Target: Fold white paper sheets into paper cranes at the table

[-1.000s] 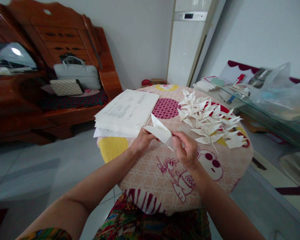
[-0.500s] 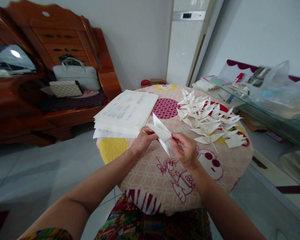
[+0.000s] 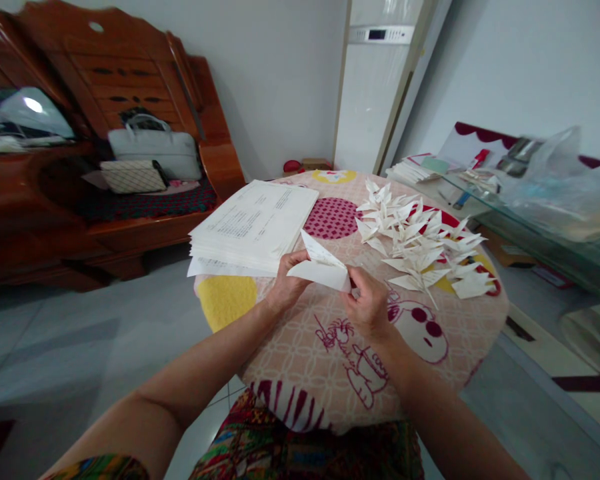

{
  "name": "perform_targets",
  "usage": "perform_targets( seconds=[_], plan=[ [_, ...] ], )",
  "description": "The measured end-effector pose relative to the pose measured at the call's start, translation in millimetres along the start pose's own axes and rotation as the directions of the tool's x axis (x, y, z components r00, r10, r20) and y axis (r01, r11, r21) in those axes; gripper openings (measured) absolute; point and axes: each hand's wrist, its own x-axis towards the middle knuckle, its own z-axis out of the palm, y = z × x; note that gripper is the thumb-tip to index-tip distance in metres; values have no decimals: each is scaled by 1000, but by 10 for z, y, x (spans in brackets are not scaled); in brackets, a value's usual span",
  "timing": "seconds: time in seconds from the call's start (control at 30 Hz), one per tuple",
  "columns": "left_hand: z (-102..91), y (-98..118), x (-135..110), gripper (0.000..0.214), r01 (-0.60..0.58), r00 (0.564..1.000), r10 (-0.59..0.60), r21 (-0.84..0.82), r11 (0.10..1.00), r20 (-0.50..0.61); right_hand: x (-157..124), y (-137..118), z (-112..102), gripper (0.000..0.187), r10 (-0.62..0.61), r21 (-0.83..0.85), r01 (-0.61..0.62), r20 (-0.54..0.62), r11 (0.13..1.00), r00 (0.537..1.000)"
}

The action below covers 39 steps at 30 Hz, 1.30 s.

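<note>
A partly folded piece of white paper [image 3: 320, 267] is held between both hands just above the round table [image 3: 300, 360]. My left hand [image 3: 287, 283] pinches its left end, fingers closed. My right hand [image 3: 367, 303] grips its right end, fingers curled shut. A thick stack of printed sheets [image 3: 255, 223] lies directly behind my left hand. To the right of my right hand spreads a pile of several folded white paper shapes [image 3: 417, 243].
The table wears a pink patterned cloth with cartoon prints. A carved wooden bench [image 3: 130, 87] with a grey bag [image 3: 153, 150] stands at the back left. A white standing air conditioner [image 3: 375, 87] is behind the table. A glass-topped table [image 3: 530, 207] with clutter is at right.
The folded paper has turned in my hands: its downward-pointing tip has come up and the piece now lies flatter. Both hands shifted slightly left.
</note>
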Motion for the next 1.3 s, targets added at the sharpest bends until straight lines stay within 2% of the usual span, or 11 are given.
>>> perform_targets(
  seconds=[0.13, 0.27, 0.4, 0.53, 0.6, 0.7, 0.83, 0.9, 0.97, 1.07, 1.3],
  plan=[
    [88, 31, 62, 40, -32, 999, 32, 23, 999, 2, 13, -26, 30, 12, 147, 85, -153, 68, 985, 987],
    [150, 50, 111, 37, 38, 999, -36, 68, 997, -29, 9, 9, 58, 11, 305, 219, -347, 202, 912, 931],
    [230, 55, 106, 48, 84, 991, -83, 7, 996, -100, 8, 15, 79, 10, 371, 318, -441, 257, 840, 892],
    [323, 54, 75, 30, 161, 975, -168, -61, 985, -144, 50, -49, 78, 8, 458, 394, -561, 329, 728, 826],
    [346, 48, 67, 29, 196, 967, -203, -64, 979, -152, 71, -77, 68, 9, 493, 407, -611, 364, 679, 790],
    [341, 33, 71, 29, 195, 967, -201, -53, 979, -157, 72, -80, 54, 10, 506, 392, -626, 374, 674, 778],
    [303, 27, 81, 24, 133, 977, -137, -37, 990, -161, 27, -45, 43, 12, 445, 334, -548, 340, 767, 829],
    [292, 43, 77, 23, 100, 981, -99, -3, 995, -165, 13, -42, 39, 13, 424, 326, -529, 342, 784, 839],
    [295, 72, 67, 25, 92, 983, -84, 43, 995, -165, 17, -54, 36, 14, 428, 356, -547, 362, 758, 829],
    [318, 109, 53, 29, 133, 980, -118, 86, 987, -160, 42, -80, 32, 21, 467, 427, -610, 399, 668, 789],
    [341, 77, 64, 30, 204, 965, -187, 82, 975, -183, 67, -73, 49, 23, 515, 476, -697, 470, 536, 717]
  ],
)
